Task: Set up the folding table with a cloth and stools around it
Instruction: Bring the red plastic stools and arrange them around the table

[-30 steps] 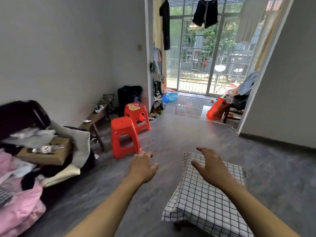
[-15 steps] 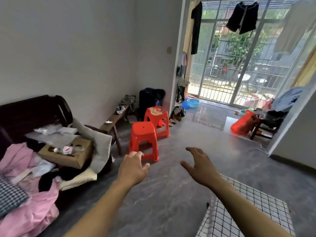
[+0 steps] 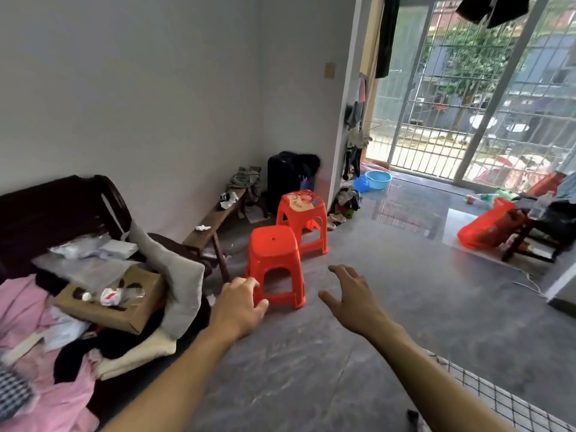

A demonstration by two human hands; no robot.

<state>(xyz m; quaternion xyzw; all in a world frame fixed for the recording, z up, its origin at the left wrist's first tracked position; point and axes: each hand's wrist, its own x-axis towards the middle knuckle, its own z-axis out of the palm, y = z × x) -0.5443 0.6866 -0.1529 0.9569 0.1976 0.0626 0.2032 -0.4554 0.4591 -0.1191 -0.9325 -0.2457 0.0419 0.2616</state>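
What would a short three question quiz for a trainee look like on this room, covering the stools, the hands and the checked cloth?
1. True or false: the left hand grips the plain red stool.
2. How many red stools stand on the floor? A) one B) two C) three
3. Fill in: the stool with a picture on its seat stands ____ from the camera than the plain one.

Key
1. False: both it and the right hand reach forward with relaxed fingers and hold nothing.
2. B: both stand apart from the checked cloth, which covers the table at lower right.
3. Farther, near the dark suitcase.
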